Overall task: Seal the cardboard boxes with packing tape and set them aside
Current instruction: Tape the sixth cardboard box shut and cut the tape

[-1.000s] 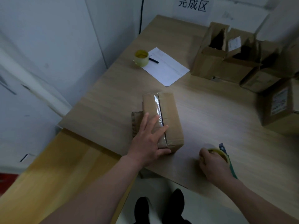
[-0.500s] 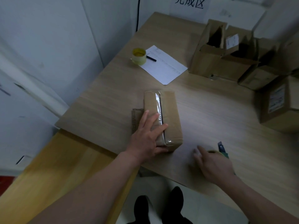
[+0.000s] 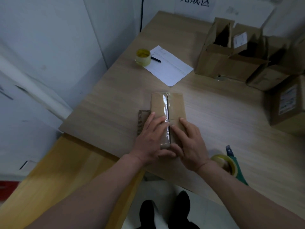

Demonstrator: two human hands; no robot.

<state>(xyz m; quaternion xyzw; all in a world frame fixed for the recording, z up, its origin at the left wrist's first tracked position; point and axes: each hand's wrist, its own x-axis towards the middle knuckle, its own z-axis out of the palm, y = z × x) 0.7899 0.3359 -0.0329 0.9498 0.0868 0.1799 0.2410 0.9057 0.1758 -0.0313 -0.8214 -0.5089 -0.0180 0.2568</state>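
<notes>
Small cardboard box (image 3: 168,111) lies flat near the front edge of the worktop (image 3: 222,116), clear tape strip (image 3: 165,106) running along its top seam. Left hand (image 3: 151,139) and right hand (image 3: 189,142) both rest on the near end of the box, fingers extended and pressing flat either side of the seam, thumbs against the near face. Tape dispenser (image 3: 229,162) sits just right of the right wrist. Open boxes (image 3: 231,52) stand at the far right.

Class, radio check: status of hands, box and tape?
Left hand and right hand flat on taped box. Tape dispenser lies beside it. Nothing obstructing.
</notes>
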